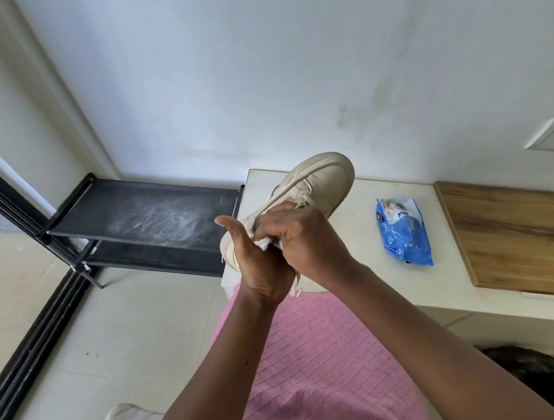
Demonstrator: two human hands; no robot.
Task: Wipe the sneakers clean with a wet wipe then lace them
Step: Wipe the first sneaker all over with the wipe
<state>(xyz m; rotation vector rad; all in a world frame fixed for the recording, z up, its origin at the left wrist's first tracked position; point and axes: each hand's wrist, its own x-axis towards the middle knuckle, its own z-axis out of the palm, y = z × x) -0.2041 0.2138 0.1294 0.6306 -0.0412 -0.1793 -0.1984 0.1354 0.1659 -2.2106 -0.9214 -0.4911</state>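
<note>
Sneaker [324,179]: beige, held in the air over the counter's [354,237] left edge, toe pointing away, heel gripped by left hand [257,267]. Wet wipe [265,243]: white, bunched in right hand's [302,237] curled fingers, pressed to the sneaker's side. Wipes pack [403,231]: blue, flat on counter, right of both hands.

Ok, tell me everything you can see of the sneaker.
The sneaker is cream and leather-looking, with stitched panels and a thick pale sole. It is held in the air, toe tilted up and away, above the bench edge. The left hand grips its heel end, thumb up. The right hand presses a white wipe against its side. A white lace hangs below the hands.
</note>
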